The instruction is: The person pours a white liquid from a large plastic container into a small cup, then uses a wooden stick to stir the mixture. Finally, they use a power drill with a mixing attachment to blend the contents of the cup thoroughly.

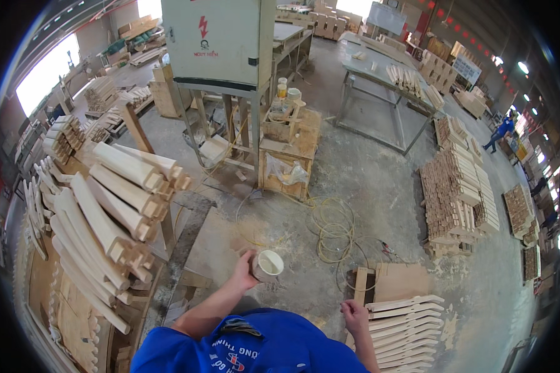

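Observation:
My left hand [246, 271] is wrapped round the side of a small white cup [269, 265], held out in front of my blue shirt. Something pale and whitish shows inside the cup. My right hand [355, 317] hangs lower on the right with its fingers curled closed; whether anything small is in them is hidden. Close beside it lies a row of slim curved wooden pieces [407, 329], next to a flat board [401, 281].
Shaped wooden legs [109, 217] are piled high on my left. Ahead stand a grey electrical cabinet [214, 46] and a wooden box stand [289, 155]. A coiled yellow hose [335, 230] lies on the floor. Stacked wood [457, 193], a metal table [379, 68] and a person in blue [501, 132] are to the right.

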Demonstrator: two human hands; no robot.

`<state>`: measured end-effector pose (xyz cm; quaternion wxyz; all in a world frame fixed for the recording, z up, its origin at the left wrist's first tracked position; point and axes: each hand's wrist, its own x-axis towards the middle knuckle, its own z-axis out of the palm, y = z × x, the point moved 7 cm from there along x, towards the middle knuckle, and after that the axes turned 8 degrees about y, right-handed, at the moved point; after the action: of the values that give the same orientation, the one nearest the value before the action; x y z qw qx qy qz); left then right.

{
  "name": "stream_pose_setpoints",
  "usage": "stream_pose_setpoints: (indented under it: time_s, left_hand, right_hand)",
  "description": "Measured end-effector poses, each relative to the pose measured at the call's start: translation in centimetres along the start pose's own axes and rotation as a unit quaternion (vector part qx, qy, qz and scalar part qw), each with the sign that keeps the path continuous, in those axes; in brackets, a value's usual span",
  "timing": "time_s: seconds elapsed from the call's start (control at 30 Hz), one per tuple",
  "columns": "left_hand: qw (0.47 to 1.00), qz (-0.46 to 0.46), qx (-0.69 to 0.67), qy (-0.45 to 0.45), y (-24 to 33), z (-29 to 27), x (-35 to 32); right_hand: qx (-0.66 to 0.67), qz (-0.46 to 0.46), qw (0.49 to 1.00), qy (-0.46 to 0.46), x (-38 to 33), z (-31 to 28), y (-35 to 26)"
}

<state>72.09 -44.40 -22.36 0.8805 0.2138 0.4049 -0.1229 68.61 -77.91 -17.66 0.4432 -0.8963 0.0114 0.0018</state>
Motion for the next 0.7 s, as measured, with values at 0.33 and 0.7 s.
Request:
stream_pose_setpoints:
  time_s: [0.33,0.7]
  left_hand:
    - [0.994,0.082,-0.072,-0.015,13.6,9.0,15.7]
    - [0.921,0.283,-0.265,0.046,37.4,14.9,18.1]
  right_hand:
    - [-0.102,0.043,0.981,-0.158,17.8,12.8,9.9]
    - [-0.297,0.128,0.913,-0.248,25.5,11.2,19.7]
